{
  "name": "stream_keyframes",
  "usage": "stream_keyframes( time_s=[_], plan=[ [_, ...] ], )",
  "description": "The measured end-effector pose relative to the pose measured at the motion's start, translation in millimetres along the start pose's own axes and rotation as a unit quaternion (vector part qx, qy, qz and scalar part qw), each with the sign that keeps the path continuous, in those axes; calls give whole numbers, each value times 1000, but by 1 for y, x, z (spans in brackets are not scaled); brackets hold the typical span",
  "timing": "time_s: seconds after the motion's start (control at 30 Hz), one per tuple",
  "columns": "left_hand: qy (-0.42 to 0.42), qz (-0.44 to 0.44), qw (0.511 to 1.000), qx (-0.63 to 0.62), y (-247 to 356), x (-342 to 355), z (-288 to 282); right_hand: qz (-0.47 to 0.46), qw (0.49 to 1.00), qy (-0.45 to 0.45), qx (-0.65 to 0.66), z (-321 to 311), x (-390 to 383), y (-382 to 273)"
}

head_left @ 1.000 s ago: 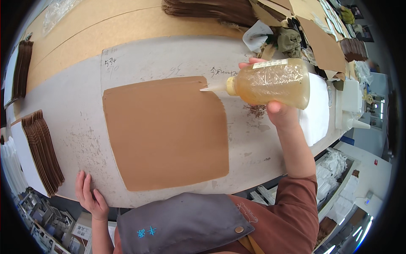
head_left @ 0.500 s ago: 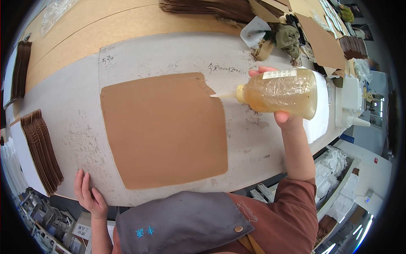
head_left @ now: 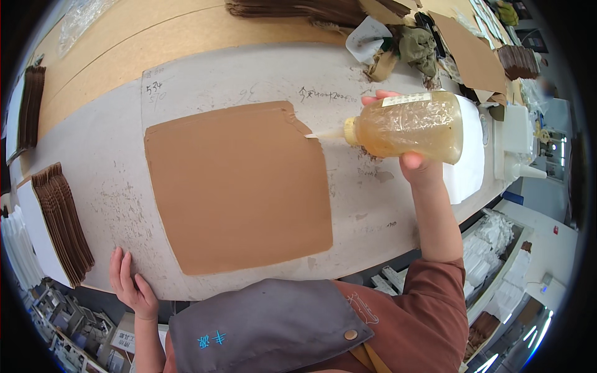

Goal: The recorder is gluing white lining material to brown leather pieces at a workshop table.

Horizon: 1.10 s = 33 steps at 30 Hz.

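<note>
A flat brown sheet, perhaps leather (head_left: 239,193), lies on the grey work surface in front of me, a notch cut into its far right corner. My right hand (head_left: 418,165) is wrapped round a squeeze bottle (head_left: 407,127) of cloudy amber liquid, tipped on its side. Its thin pale nozzle (head_left: 320,134) points left, the tip at the sheet's edge by the notch. Whether liquid comes out I cannot tell. My left hand (head_left: 132,283) rests on the near left edge of the surface, fingers stretched and holding nothing.
Stacked dark brown pieces (head_left: 62,217) stand at the left edge, and another brown stack (head_left: 298,9) lies at the back. A crumpled olive cloth (head_left: 416,51) and brown offcuts sit at the far right. White paper (head_left: 469,155) lies beyond the bottle. A white nozzled container (head_left: 519,168) stands at right.
The whole view has shifted slightly. The bottle's nozzle stays at the sheet's notched edge, and my left hand keeps its place on the surface's near edge.
</note>
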State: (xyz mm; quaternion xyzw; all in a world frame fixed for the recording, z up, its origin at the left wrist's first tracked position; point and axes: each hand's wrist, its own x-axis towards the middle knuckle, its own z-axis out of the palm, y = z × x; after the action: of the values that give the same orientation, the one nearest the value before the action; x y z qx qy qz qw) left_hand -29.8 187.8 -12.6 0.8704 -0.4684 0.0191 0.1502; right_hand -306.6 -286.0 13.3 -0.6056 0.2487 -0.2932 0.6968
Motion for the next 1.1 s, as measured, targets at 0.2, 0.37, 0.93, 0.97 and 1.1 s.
stream_keyframes(
  time_s=[0.2, 0.37, 0.93, 0.97, 1.1],
  plan=[
    [-3, 0, 1000, -1, 1, 1, -1, 21, 1000, 7, -10, -9, -14, -3],
    [-10, 9, 1000, 6, 0, 0, -2, 51, 999, -4, 6, -8, -21, -4],
    [1, 6, 1000, -4, 1, 1, 1, 65, 997, -20, 29, -22, -50, 9],
    [4, 7, 1000, -6, 0, 2, 2, 58, 997, -21, 39, -23, -54, 11],
    [3, 4, 1000, -11, 2, 2, 1, 79, 996, -34, 38, -23, -63, 8]
  ],
)
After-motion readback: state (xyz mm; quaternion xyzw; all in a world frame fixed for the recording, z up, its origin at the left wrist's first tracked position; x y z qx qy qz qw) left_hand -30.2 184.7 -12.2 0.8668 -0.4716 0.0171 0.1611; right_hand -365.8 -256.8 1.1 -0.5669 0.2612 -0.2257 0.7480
